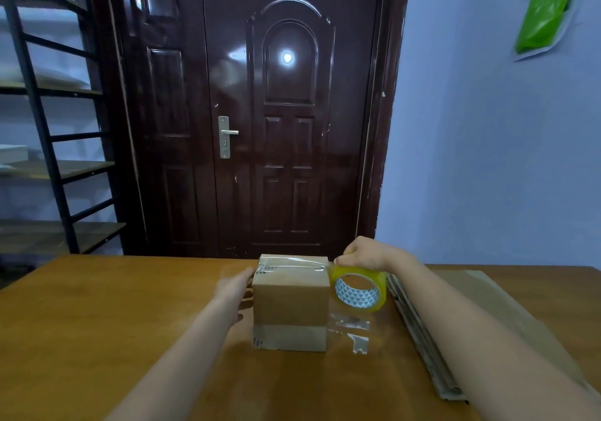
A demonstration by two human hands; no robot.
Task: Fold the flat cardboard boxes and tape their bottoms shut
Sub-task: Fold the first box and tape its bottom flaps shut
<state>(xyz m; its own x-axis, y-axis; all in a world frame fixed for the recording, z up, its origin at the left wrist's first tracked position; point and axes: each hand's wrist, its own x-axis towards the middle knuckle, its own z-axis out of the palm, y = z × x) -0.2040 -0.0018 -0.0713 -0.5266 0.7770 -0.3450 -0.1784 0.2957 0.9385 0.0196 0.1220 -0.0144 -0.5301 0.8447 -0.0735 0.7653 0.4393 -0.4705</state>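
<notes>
A folded brown cardboard box (290, 303) stands on the wooden table (97, 323), its taped side facing up. A strip of clear tape runs across that top face, from the left edge to the right edge. My left hand (234, 287) presses flat against the box's left side with straight fingers. My right hand (364, 255) grips a yellowish roll of clear tape (359, 289) at the box's upper right corner, and the tape still joins the roll to the box. A stack of flat cardboard boxes (419, 333) lies to the right, partly under my right forearm.
Loose scraps of clear tape (353, 333) lie on the table just right of the box. A dark wooden door (260, 111) stands behind the table. A metal shelf rack (48, 128) is at the left, and a green bag (546, 14) hangs on the right wall.
</notes>
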